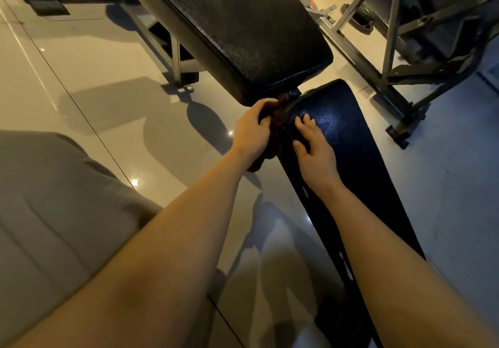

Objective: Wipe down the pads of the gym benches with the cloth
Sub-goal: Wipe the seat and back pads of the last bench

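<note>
We gripped the dark red cloth (275, 129) in our left hand (252, 131), fingers curled round it, pressing it against the side edge of the seat pad (348, 142). Our right hand (314, 149) lay on that pad, fingers loosely spread. The back pad (237, 23) sat just beyond the seat pad's far end
</note>
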The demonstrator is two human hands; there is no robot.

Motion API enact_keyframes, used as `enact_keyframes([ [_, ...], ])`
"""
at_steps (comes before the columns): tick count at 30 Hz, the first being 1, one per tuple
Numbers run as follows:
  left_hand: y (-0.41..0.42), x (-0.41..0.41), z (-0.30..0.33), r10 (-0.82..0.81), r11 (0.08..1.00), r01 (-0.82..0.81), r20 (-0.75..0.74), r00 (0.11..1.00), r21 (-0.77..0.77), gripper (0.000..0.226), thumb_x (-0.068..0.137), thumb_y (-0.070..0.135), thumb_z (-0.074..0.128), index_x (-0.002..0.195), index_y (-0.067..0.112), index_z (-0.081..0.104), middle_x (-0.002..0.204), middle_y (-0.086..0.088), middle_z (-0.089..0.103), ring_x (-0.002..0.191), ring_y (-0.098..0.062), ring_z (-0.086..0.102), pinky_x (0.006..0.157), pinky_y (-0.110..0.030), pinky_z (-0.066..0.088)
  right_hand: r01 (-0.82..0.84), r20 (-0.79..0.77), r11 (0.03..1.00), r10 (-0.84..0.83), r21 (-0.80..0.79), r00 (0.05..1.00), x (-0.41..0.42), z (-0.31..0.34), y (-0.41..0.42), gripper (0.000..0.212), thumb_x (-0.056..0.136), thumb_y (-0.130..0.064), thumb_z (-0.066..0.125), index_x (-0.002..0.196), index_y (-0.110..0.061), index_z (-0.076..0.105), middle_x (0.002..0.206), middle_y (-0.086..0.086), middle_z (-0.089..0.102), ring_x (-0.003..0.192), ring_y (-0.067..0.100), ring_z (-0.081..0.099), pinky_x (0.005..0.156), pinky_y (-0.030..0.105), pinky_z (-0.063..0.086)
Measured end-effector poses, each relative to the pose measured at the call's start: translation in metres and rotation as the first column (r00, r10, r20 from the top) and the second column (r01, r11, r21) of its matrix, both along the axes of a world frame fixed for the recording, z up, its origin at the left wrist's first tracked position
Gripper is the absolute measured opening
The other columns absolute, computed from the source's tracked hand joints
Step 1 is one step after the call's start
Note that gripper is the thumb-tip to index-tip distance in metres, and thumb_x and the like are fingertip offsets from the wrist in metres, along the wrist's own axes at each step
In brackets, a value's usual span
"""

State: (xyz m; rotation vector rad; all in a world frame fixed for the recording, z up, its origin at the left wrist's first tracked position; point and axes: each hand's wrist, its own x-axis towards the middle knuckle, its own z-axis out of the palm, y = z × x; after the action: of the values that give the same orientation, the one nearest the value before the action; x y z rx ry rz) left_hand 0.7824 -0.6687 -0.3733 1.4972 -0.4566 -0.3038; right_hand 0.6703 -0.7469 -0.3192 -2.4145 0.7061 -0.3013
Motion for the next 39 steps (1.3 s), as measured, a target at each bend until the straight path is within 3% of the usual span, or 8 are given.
enact_keyframes([
  [3, 0.008, -0.038, -0.012, 0.149, 0.986, -0.144, 0.060, 0.987, -0.083, 0.038, 0.087, -0.002, 0.054, 0.122, 0.012, 0.061, 0.118, -0.003, 0.064, 0.110, -0.011, 0.055, 0.097, -0.019, 0.041, 0.009, -0.003, 1.000, -0.009, -0.003, 1.000, 0.001, 0.002, 0.003, 0.051, 0.099, -0.003, 0.046, 0.146, -0.020, 0.039, 0.158, -0.003, 0.025, 0.148, 0.010, 0.012, 0.122, 0.038, 0.012],
  [6, 0.010, -0.043, -0.012, 0.164, 0.983, -0.156, 0.080, 0.983, -0.092, 0.040, 0.089, -0.002, 0.053, 0.127, 0.011, 0.058, 0.123, -0.004, 0.062, 0.113, -0.011, 0.053, 0.098, -0.013, 0.036, 0.006, -0.027, 1.000, -0.006, -0.009, 1.000, 0.001, 0.005, 0.005, 0.052, 0.099, -0.004, 0.046, 0.147, -0.020, 0.037, 0.159, -0.004, 0.023, 0.148, 0.010, 0.010, 0.122, 0.037, 0.012],
  [9, -0.001, 0.003, 0.005, -0.039, 0.999, 0.038, 0.094, 0.995, 0.021, 0.041, 0.092, 0.002, 0.046, 0.129, 0.017, 0.058, 0.126, -0.001, 0.061, 0.119, -0.016, 0.053, 0.106, -0.031, 0.039, 0.001, -0.051, 1.000, -0.001, 0.001, 0.999, 0.001, 0.006, 0.004, 0.053, 0.100, -0.006, 0.046, 0.148, -0.023, 0.035, 0.160, -0.006, 0.021, 0.148, 0.009, 0.008, 0.122, 0.038, 0.012],
  [12, -0.006, 0.024, 0.022, -0.224, 0.975, 0.224, 0.009, 0.975, 0.017, 0.035, 0.093, 0.002, 0.043, 0.118, 0.020, 0.061, 0.114, 0.001, 0.062, 0.109, -0.018, 0.058, 0.100, -0.042, 0.045, -0.004, -0.060, 1.000, 0.005, 0.013, 0.998, 0.000, 0.007, 0.002, 0.054, 0.100, -0.006, 0.046, 0.149, -0.024, 0.034, 0.160, -0.008, 0.020, 0.148, 0.007, 0.007, 0.122, 0.036, 0.012],
  [20, 0.010, -0.047, -0.009, 0.122, 0.990, -0.115, 0.085, 0.989, -0.080, 0.044, 0.088, -0.007, 0.048, 0.127, 0.011, 0.057, 0.127, -0.007, 0.059, 0.119, -0.016, 0.052, 0.104, -0.024, 0.038, -0.006, -0.017, 1.000, 0.006, 0.014, 1.000, 0.000, 0.002, 0.003, 0.053, 0.100, -0.004, 0.045, 0.149, -0.022, 0.033, 0.160, -0.005, 0.019, 0.148, 0.009, 0.006, 0.122, 0.038, 0.008],
  [26, 0.001, 0.011, 0.022, -0.167, 0.982, 0.153, 0.132, 0.977, 0.108, 0.039, 0.095, 0.003, 0.041, 0.127, 0.020, 0.056, 0.126, -0.002, 0.058, 0.116, -0.017, 0.052, 0.103, -0.034, 0.040, -0.042, -0.041, 0.999, 0.041, -0.024, 0.998, 0.000, -0.002, -0.001, 0.054, 0.101, -0.008, 0.044, 0.151, -0.023, 0.030, 0.161, -0.006, 0.016, 0.149, 0.009, 0.004, 0.122, 0.039, 0.009],
  [32, 0.018, -0.018, 0.019, -0.055, 0.990, 0.024, 0.222, 0.973, 0.140, 0.039, 0.094, 0.006, 0.046, 0.129, 0.021, 0.056, 0.131, 0.000, 0.057, 0.121, -0.015, 0.050, 0.099, -0.024, 0.035, -0.038, -0.038, 0.999, 0.037, -0.035, 0.999, -0.001, -0.004, 0.002, 0.056, 0.100, -0.009, 0.044, 0.151, -0.026, 0.029, 0.161, -0.007, 0.015, 0.149, 0.010, 0.002, 0.122, 0.047, 0.010],
  [39, -0.009, 0.024, 0.055, -0.277, 0.908, 0.170, 0.242, 0.930, 0.384, 0.033, 0.099, 0.013, 0.044, 0.129, 0.019, 0.055, 0.127, -0.004, 0.060, 0.117, -0.021, 0.053, 0.100, -0.034, 0.040, -0.122, -0.009, 0.992, 0.123, 0.034, 0.992, -0.013, 0.005, -0.025, 0.055, 0.099, -0.011, 0.050, 0.149, -0.029, 0.034, 0.157, -0.011, 0.027, 0.145, 0.003, 0.016, 0.120, 0.042, 0.022],
])
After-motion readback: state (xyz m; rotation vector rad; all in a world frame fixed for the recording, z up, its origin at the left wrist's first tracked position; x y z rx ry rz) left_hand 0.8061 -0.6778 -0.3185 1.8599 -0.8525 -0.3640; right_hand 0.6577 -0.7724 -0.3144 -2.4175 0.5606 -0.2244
